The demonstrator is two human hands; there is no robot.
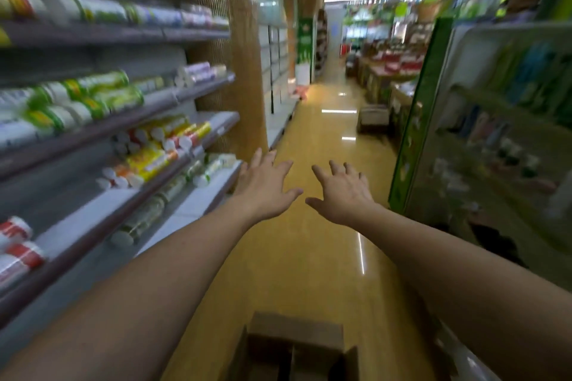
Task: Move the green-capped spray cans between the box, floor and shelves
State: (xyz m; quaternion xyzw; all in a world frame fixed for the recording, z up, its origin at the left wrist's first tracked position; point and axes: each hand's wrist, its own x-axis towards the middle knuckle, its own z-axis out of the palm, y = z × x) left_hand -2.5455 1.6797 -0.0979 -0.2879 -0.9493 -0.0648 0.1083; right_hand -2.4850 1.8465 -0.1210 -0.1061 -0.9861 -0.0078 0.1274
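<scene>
Both my arms reach straight out over a shop aisle. My left hand (266, 178) is spread flat, palm down, with straight fingers, close to the end of the lower shelves on the left; it holds nothing. My right hand (342, 190) is beside it, fingers spread and relaxed, also empty. The two thumbs almost meet. An open brown cardboard box (297, 346) sits on the floor below my arms at the bottom of the view.
Grey shelves (173, 161) on the left carry rows of lying stacks of paper cups in plastic sleeves. A green-edged rack (418, 120) of hanging goods stands on the right. The glossy yellow floor (309, 244) runs ahead toward blurred displays and a wooden pillar (244, 71).
</scene>
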